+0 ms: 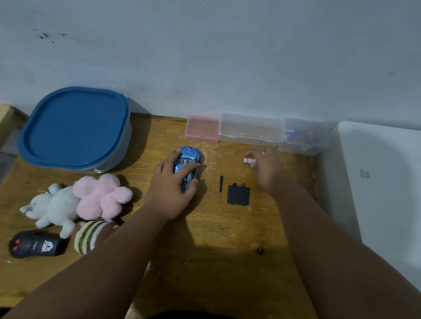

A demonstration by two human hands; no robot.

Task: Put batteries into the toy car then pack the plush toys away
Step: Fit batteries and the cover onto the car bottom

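A shiny blue toy car (pixel 190 154) stands upright on the wooden table (pixel 224 245), nose toward the wall. My left hand (pixel 172 189) grips it from behind, thumb across the roof. My right hand (pixel 268 173) hovers, blurred, over a small white battery (pixel 248 160), which lies between thumb and forefinger; the fingers are spread. At the left lie a white plush (pixel 52 208), a pink plush (pixel 102 196) and a striped plush (pixel 89 234).
A thin screwdriver (pixel 220 189) and a black battery cover (pixel 238 194) lie between my hands. A blue-lidded tub (pixel 75 128) stands at the back left, and a black remote (pixel 35 244) lies at the front left. Pink (pixel 202 128) and clear boxes (pixel 251 129) line the wall.
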